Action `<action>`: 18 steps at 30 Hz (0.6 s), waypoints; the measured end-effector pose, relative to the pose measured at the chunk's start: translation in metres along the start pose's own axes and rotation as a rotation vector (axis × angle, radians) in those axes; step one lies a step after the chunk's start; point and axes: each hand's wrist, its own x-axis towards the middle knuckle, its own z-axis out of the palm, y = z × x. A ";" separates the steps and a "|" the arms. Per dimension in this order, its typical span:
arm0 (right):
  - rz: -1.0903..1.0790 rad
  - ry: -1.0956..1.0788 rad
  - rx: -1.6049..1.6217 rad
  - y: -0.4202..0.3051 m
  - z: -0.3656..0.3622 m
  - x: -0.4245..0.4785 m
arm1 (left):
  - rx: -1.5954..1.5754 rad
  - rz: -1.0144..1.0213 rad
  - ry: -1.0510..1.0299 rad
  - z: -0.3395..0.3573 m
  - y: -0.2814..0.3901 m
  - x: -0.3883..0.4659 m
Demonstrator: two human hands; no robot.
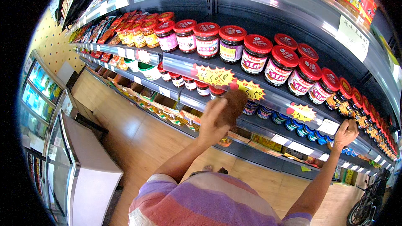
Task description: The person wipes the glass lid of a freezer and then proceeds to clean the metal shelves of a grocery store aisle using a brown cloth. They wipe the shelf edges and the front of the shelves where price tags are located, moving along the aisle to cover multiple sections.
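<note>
My left hand (213,122) is closed around a brown fuzzy cloth (233,108). The cloth is slightly blurred and overlaps the front rail of the middle shelf (179,64), close to a yellow starburst price tag (251,89). Farther right, my right hand (346,131) has its fingers curled over that rail, beside a white label (328,126). Behind the rail stands a row of red-lidded glass jars (253,53) with dark contents and printed labels. Smaller red-lidded jars with orange and black labels (345,106) stand nearest my right hand.
On the shelf below are blue cans (279,117), small red-lidded jars (190,83) and green-lidded tubs (148,70). Bottles (172,117) stand low down. A white display counter (94,163) and a glass-door fridge (40,84) are at left. A bicycle (364,208) is at lower right.
</note>
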 end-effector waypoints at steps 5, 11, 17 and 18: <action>-0.040 0.010 -0.028 -0.008 -0.005 0.003 | -0.028 -0.227 0.436 -0.011 -0.012 0.029; -0.028 0.022 -0.008 -0.007 -0.005 0.003 | 0.002 -0.252 0.344 0.003 -0.008 0.028; -0.030 0.042 -0.006 -0.009 -0.004 0.004 | -0.051 -0.019 -0.432 0.030 0.020 -0.017; -0.043 0.045 0.001 -0.007 -0.004 0.003 | -0.061 -0.002 -0.411 0.030 0.022 -0.015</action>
